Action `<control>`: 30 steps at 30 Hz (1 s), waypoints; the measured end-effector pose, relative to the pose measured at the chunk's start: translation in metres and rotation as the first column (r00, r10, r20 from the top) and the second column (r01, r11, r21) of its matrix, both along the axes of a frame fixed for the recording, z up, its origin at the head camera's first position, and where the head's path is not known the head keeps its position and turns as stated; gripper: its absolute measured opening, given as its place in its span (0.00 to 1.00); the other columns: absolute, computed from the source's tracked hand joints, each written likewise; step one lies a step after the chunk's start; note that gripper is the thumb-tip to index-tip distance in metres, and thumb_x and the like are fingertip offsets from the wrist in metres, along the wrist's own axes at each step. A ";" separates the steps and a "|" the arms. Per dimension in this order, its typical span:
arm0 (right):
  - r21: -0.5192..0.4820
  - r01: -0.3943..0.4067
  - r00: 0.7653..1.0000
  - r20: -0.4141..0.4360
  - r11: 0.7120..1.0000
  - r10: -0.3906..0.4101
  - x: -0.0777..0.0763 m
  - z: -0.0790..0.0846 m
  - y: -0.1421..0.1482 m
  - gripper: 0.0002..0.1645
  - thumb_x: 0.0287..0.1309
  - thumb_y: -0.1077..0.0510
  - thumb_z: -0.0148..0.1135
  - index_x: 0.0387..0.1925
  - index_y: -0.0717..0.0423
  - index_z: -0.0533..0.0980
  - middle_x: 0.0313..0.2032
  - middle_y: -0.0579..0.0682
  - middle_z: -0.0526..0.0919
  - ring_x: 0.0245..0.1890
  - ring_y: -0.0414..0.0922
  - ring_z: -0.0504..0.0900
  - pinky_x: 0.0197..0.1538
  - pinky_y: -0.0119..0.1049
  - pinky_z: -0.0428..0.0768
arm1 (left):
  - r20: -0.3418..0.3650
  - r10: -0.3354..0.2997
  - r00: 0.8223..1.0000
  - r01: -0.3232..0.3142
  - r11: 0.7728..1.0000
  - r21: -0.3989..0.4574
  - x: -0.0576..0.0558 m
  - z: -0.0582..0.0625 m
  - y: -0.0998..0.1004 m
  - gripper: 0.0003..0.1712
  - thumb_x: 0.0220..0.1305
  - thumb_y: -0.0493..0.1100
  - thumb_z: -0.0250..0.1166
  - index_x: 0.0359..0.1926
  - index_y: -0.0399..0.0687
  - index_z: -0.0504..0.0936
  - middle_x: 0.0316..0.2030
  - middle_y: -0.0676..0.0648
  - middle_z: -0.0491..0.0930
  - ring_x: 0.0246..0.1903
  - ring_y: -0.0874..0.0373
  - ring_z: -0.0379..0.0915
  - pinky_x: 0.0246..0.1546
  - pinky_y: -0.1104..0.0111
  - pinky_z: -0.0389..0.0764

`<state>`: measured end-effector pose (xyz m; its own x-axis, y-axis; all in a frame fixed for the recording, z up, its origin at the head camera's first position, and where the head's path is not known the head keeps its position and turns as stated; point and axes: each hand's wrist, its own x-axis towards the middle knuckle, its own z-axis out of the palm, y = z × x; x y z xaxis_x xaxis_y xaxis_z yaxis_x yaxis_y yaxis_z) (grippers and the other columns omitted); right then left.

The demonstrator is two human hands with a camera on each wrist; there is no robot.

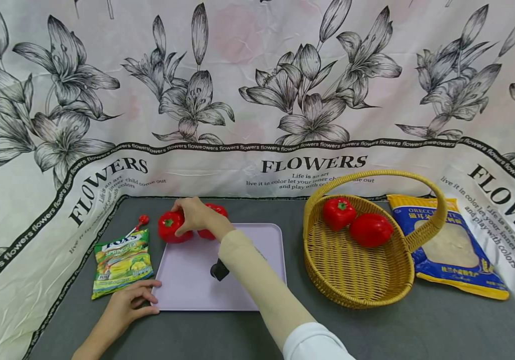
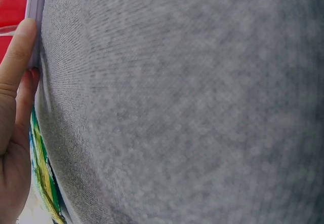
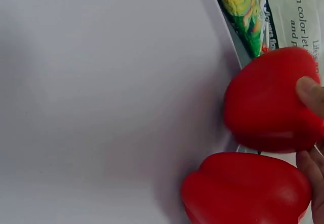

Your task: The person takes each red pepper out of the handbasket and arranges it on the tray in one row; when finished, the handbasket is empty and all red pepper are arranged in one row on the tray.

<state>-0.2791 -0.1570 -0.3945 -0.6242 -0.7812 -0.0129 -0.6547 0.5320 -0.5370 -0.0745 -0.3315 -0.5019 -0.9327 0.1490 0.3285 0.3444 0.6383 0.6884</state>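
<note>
In the head view my right hand (image 1: 198, 215) grips a red bell pepper (image 1: 169, 227) at the back left corner of a pale lilac tray (image 1: 194, 280). The thumb lies against this pepper (image 3: 273, 102) in the right wrist view; some fingers are hidden. A second red bell pepper (image 1: 215, 212) sits beside it at the tray's back edge, partly covered by the hand. My left hand (image 1: 126, 307) holds the tray's front left corner, with fingertips at the left side and the thumb along the front edge. The left wrist view shows its fingers (image 2: 20, 46) against the tray's rim.
A yellow wicker basket (image 1: 311, 270) with two red peppers (image 1: 371, 230) stands to the right. Behind it lies a blue and yellow pasta bag (image 1: 455, 250). A green candy bag (image 1: 123, 262) and a red-tipped stick (image 1: 142, 220) are left of the tray. A floral cloth (image 1: 257, 100) hangs behind.
</note>
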 end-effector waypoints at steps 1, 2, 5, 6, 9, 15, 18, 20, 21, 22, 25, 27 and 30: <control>-0.004 0.000 1.000 0.006 1.000 0.000 0.000 0.000 0.000 0.32 0.48 0.55 0.76 0.54 0.57 0.74 0.51 0.49 0.79 0.50 0.40 0.73 0.48 0.25 0.75 | 0.003 0.001 1.000 -0.001 1.000 0.000 0.000 0.000 0.000 0.18 0.35 0.32 0.79 0.23 0.55 0.81 0.42 0.42 0.82 0.44 0.72 0.73 0.38 0.87 0.74; -0.008 0.000 1.000 0.011 1.000 0.000 0.000 0.000 0.000 0.32 0.47 0.54 0.76 0.53 0.58 0.73 0.50 0.49 0.79 0.48 0.40 0.74 0.45 0.24 0.76 | 0.005 0.003 1.000 -0.003 1.000 -0.001 0.001 0.001 0.001 0.18 0.35 0.32 0.79 0.23 0.55 0.81 0.42 0.42 0.82 0.44 0.71 0.73 0.38 0.87 0.74; -0.006 -0.006 1.000 0.016 1.000 0.006 0.000 0.000 0.000 0.30 0.46 0.55 0.76 0.50 0.58 0.73 0.47 0.49 0.79 0.44 0.38 0.74 0.41 0.23 0.75 | 0.007 0.008 1.000 -0.008 1.000 -0.003 0.000 0.001 0.002 0.18 0.35 0.32 0.79 0.23 0.55 0.81 0.42 0.42 0.82 0.45 0.71 0.74 0.38 0.87 0.74; -0.003 -0.011 1.000 0.017 1.000 0.011 0.000 0.000 0.000 0.30 0.46 0.55 0.77 0.49 0.58 0.73 0.46 0.49 0.79 0.43 0.38 0.74 0.41 0.22 0.76 | 0.006 0.010 1.000 -0.010 1.000 -0.006 0.000 0.001 0.002 0.18 0.35 0.32 0.79 0.23 0.56 0.81 0.42 0.42 0.82 0.45 0.71 0.74 0.38 0.87 0.74; 0.012 0.004 1.000 0.022 1.000 -0.004 -0.001 0.001 0.001 0.29 0.45 0.56 0.77 0.48 0.58 0.73 0.45 0.48 0.79 0.43 0.39 0.74 0.41 0.23 0.76 | 0.005 0.009 1.000 -0.009 1.000 -0.013 -0.001 0.001 0.003 0.18 0.35 0.32 0.79 0.23 0.56 0.81 0.42 0.43 0.83 0.45 0.71 0.74 0.37 0.87 0.74; 0.036 0.088 0.994 0.068 0.995 -0.090 -0.001 0.004 0.006 0.29 0.44 0.59 0.78 0.48 0.57 0.72 0.46 0.49 0.78 0.45 0.40 0.73 0.40 0.26 0.78 | -0.011 0.002 1.000 -0.002 1.000 0.005 -0.001 -0.002 0.001 0.18 0.34 0.31 0.79 0.23 0.55 0.81 0.42 0.41 0.82 0.45 0.71 0.74 0.38 0.87 0.74; 0.024 0.085 0.993 0.076 0.996 -0.087 -0.001 0.001 0.006 0.31 0.44 0.59 0.78 0.49 0.57 0.72 0.47 0.49 0.78 0.47 0.41 0.72 0.40 0.25 0.78 | -0.018 -0.005 1.000 0.005 1.000 0.019 0.000 -0.003 0.001 0.18 0.34 0.31 0.79 0.23 0.54 0.81 0.42 0.40 0.82 0.45 0.73 0.73 0.38 0.87 0.74; 0.007 0.080 0.994 0.076 0.997 -0.081 -0.001 -0.001 0.005 0.32 0.44 0.60 0.78 0.51 0.57 0.72 0.48 0.49 0.78 0.47 0.41 0.72 0.40 0.25 0.78 | -0.014 -0.013 1.000 0.014 1.000 0.025 0.000 -0.004 0.000 0.17 0.35 0.31 0.78 0.24 0.54 0.81 0.42 0.40 0.82 0.46 0.73 0.72 0.38 0.87 0.74; -0.002 0.078 0.994 0.075 0.997 -0.078 -0.001 -0.003 0.004 0.32 0.44 0.59 0.78 0.51 0.57 0.72 0.48 0.49 0.78 0.47 0.41 0.72 0.41 0.25 0.78 | -0.013 -0.016 1.000 0.016 1.000 0.026 0.000 -0.004 0.000 0.17 0.35 0.31 0.78 0.24 0.54 0.81 0.42 0.40 0.82 0.46 0.73 0.72 0.38 0.86 0.75; -0.011 0.077 0.994 0.073 0.997 -0.076 -0.001 -0.004 0.004 0.33 0.43 0.59 0.78 0.52 0.57 0.72 0.48 0.49 0.78 0.47 0.40 0.73 0.42 0.24 0.77 | -0.012 -0.016 1.000 0.016 1.000 0.025 0.000 -0.004 0.000 0.17 0.35 0.31 0.78 0.24 0.54 0.81 0.42 0.40 0.82 0.46 0.73 0.72 0.38 0.86 0.75; -0.057 0.079 0.993 0.095 0.995 -0.074 -0.002 -0.008 0.005 0.34 0.44 0.60 0.77 0.54 0.58 0.72 0.50 0.50 0.78 0.49 0.41 0.74 0.46 0.25 0.77 | -0.009 -0.013 1.000 0.013 1.000 0.023 0.000 -0.004 0.000 0.17 0.36 0.31 0.78 0.24 0.54 0.81 0.43 0.40 0.82 0.46 0.73 0.72 0.38 0.86 0.75; -0.095 0.093 0.989 0.121 0.991 -0.081 -0.002 -0.011 0.006 0.35 0.44 0.60 0.77 0.56 0.58 0.73 0.52 0.51 0.79 0.52 0.42 0.75 0.50 0.26 0.76 | -0.012 -0.008 1.000 0.008 1.000 0.017 -0.001 -0.003 0.000 0.17 0.35 0.31 0.78 0.24 0.54 0.81 0.42 0.41 0.82 0.46 0.73 0.72 0.38 0.86 0.74; -0.143 0.119 0.982 0.160 0.983 -0.096 -0.003 -0.017 0.008 0.37 0.44 0.60 0.78 0.58 0.57 0.73 0.55 0.50 0.78 0.55 0.42 0.75 0.55 0.26 0.74 | -0.007 -0.009 1.000 0.009 1.000 0.012 0.000 -0.001 0.000 0.17 0.35 0.31 0.78 0.24 0.55 0.81 0.42 0.41 0.82 0.46 0.73 0.72 0.38 0.87 0.74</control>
<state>-0.2821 -0.1493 -0.4111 -0.7045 -0.7097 -0.0007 -0.5027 0.4998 -0.7053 -0.0749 -0.3316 -0.5034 -0.9290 0.1535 0.3367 0.3549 0.6267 0.6937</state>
